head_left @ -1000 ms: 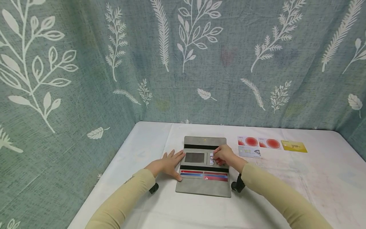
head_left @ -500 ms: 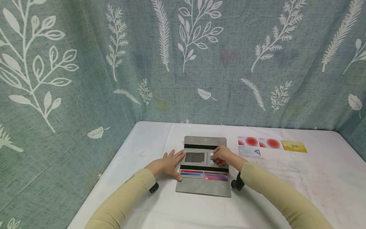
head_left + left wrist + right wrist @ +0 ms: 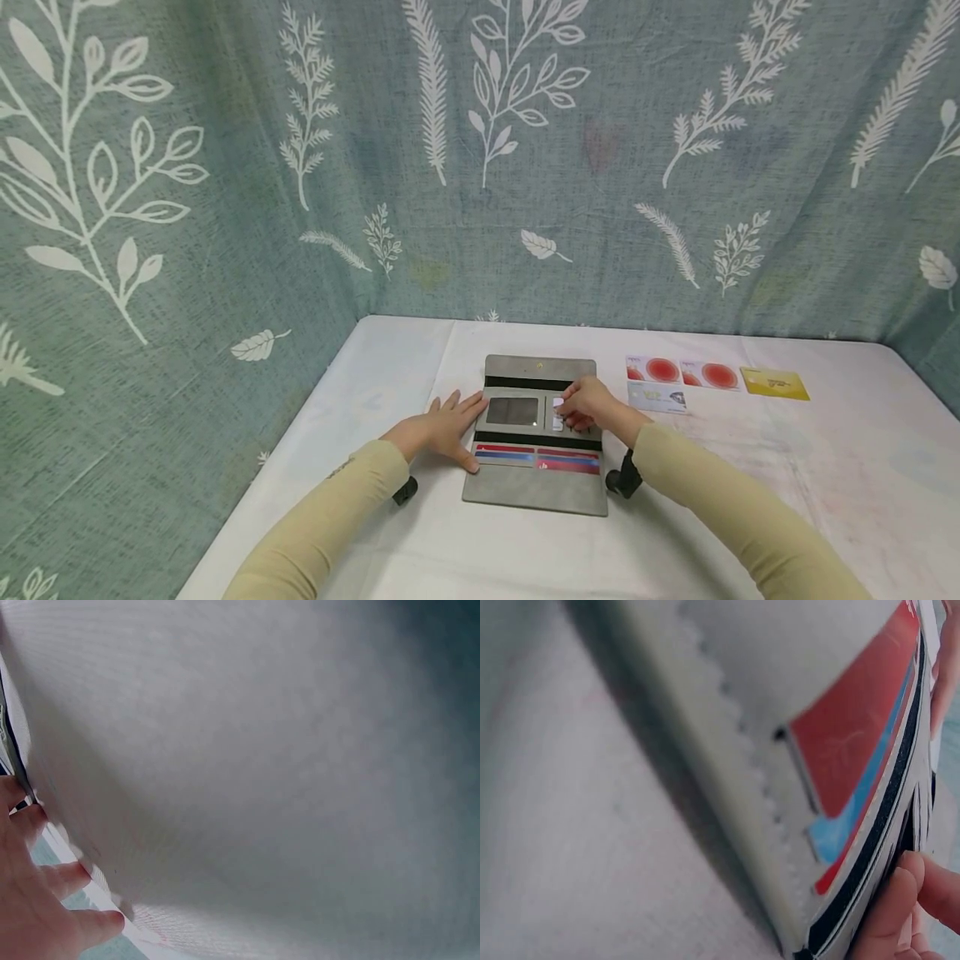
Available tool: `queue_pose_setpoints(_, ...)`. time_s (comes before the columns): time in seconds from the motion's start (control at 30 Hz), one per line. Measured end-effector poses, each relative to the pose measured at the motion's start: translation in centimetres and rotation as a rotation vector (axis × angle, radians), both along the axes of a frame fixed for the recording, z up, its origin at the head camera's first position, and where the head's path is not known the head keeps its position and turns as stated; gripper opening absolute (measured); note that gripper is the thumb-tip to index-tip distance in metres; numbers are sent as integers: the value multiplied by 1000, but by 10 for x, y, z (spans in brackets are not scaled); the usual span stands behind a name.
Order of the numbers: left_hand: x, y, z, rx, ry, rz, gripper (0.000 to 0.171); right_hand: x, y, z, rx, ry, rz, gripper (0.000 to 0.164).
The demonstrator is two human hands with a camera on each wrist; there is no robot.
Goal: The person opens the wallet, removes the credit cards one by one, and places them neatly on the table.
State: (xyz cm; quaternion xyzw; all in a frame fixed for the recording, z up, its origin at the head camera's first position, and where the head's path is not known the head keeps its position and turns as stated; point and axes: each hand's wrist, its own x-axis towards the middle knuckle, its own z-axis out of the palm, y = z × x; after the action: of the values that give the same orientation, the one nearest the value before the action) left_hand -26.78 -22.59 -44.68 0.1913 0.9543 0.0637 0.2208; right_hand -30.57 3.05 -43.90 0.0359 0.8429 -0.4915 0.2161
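Note:
A grey wallet [image 3: 534, 492] lies unfolded on the white table. My left hand [image 3: 446, 429] rests with spread, straight fingers along its left edge; in the left wrist view the same hand [image 3: 37, 892] shows at the lower left. My right hand [image 3: 592, 407] pinches a small pale card [image 3: 557, 414] at the slot on the right of the wallet's middle panel, its fingers covering part of the card. In the right wrist view, thumb and forefinger [image 3: 900, 892] meet at that panel. Several red and blue cards [image 3: 567, 461] sit in the lower slots.
Right of the wallet lie two cards with red circles, one of them the left red-circle card [image 3: 663, 370], plus a silver card [image 3: 658, 398] and a gold card [image 3: 775, 383]. A patterned curtain [image 3: 450, 167] hangs behind the white table [image 3: 750, 467].
My right hand stays at the middle slot, its fingers shifting slightly; the exposed strip of the card looks paler than a second ago. The left hand keeps its place.

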Motion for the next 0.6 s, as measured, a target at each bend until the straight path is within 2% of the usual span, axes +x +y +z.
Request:
queue_pose_setpoints(0.3,0,3,0,-63,27,3,113,-2,11,0,-39,-15,-11,14)
queue_pose_setpoints(0.6,0,3,0,-61,30,-4,113,-4,23,-1,-63,-57,-23,16)
